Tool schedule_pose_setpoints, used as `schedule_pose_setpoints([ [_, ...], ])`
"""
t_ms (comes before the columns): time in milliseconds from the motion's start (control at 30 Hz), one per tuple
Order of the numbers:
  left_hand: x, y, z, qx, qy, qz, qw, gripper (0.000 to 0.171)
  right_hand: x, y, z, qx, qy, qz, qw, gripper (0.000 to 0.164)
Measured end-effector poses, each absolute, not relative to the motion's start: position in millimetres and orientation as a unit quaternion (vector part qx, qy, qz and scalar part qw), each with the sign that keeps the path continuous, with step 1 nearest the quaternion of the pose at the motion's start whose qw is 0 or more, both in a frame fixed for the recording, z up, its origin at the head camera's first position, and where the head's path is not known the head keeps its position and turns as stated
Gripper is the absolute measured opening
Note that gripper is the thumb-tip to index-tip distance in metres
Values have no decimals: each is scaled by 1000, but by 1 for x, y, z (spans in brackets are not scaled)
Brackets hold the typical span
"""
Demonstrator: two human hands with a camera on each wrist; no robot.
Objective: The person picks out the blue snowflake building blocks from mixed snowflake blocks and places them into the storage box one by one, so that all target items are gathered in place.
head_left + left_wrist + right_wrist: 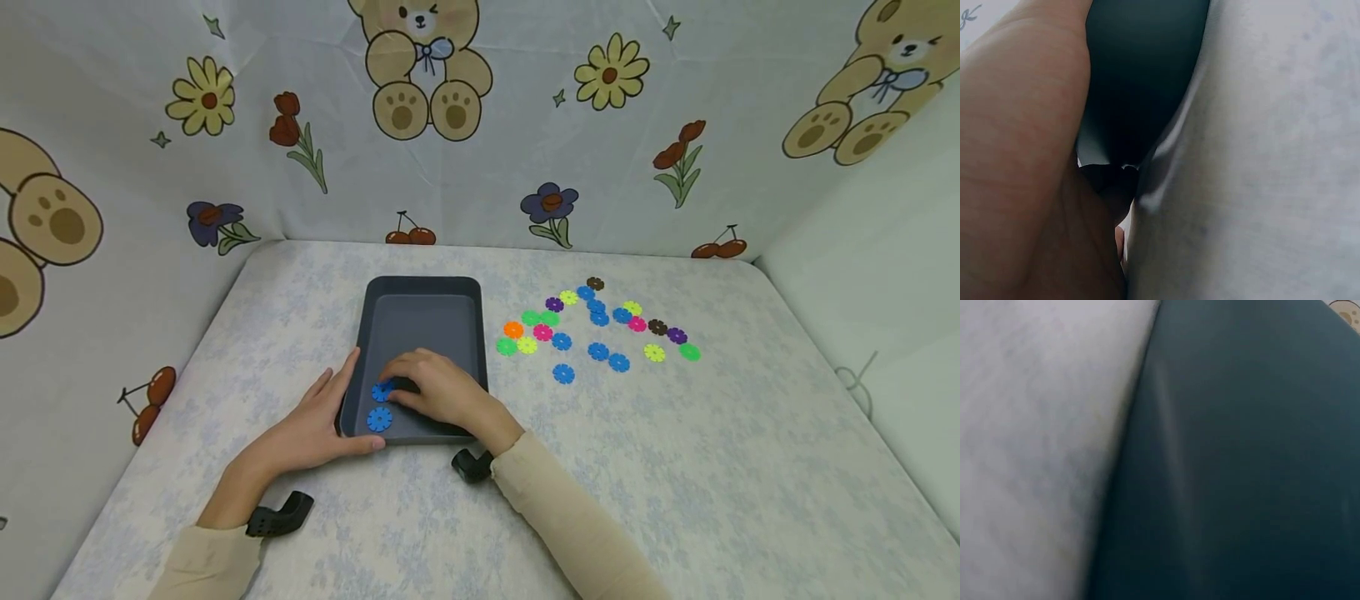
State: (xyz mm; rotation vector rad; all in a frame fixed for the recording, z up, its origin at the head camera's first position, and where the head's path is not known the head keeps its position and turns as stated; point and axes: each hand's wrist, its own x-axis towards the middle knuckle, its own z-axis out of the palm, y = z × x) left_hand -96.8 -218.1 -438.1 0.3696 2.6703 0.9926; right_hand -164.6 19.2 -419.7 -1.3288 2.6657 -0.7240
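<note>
A dark grey rectangular tray point(431, 312) lies on the table in the head view. My left hand point(311, 425) rests at its near left corner, fingers fairly straight along the left side and thumb along the front edge. In the left wrist view, the dark tray wall point(1147, 62) shows beside the hand. My right hand point(438, 387) reaches over the tray's right side, pinching a notched blue plastic disc point(380, 392) between thumb and fingers, low over the tray floor. A second blue disc point(379, 419) lies flat just nearer, in the near left corner.
Right of the tray, loose notched discs are scattered in several colours, among them an orange disc point(513, 330), a blue disc point(563, 373) and a green disc point(690, 352). A patterned cloth wall point(480, 192) stands behind the table, and a plain white side point(862, 275) at the right.
</note>
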Motion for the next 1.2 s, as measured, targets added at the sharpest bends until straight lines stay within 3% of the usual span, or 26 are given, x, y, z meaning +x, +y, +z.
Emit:
schedule_pose_setpoints([
  [1200,-96,-217,-437,125,922,341,133,131,-170,55,-382,-416,857,-303,12,33],
])
